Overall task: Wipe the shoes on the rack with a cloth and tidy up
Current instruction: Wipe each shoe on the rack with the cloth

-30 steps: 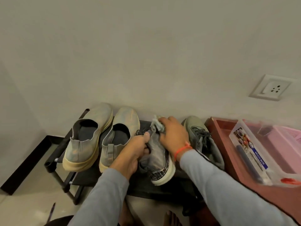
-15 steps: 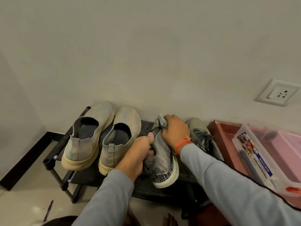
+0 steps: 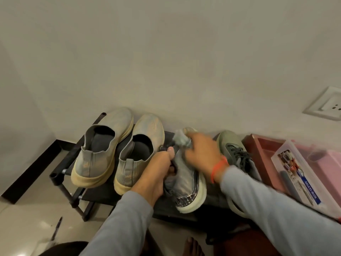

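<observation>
A black shoe rack (image 3: 60,169) stands against the wall with several shoes on it. My left hand (image 3: 156,172) grips the collar of a grey sneaker (image 3: 186,180) with a white sole, which lies tilted on the shelf. My right hand (image 3: 201,154) holds a crumpled grey cloth (image 3: 181,139) and presses it on the sneaker's toe. Two grey-blue slip-on shoes (image 3: 103,150) with cream soles stand to the left. The matching green-grey laced sneaker (image 3: 234,152) sits to the right, partly behind my right arm.
A reddish tray (image 3: 258,150) stands right of the rack, holding a clear plastic multi-box (image 3: 302,178) and a pink box (image 3: 330,163). A wall socket (image 3: 326,106) is at the right. A pen (image 3: 57,228) lies on the tiled floor at the lower left.
My right hand with the cloth has slid forward from the sneaker's middle to its toe. My left hand keeps its grip on the collar.
</observation>
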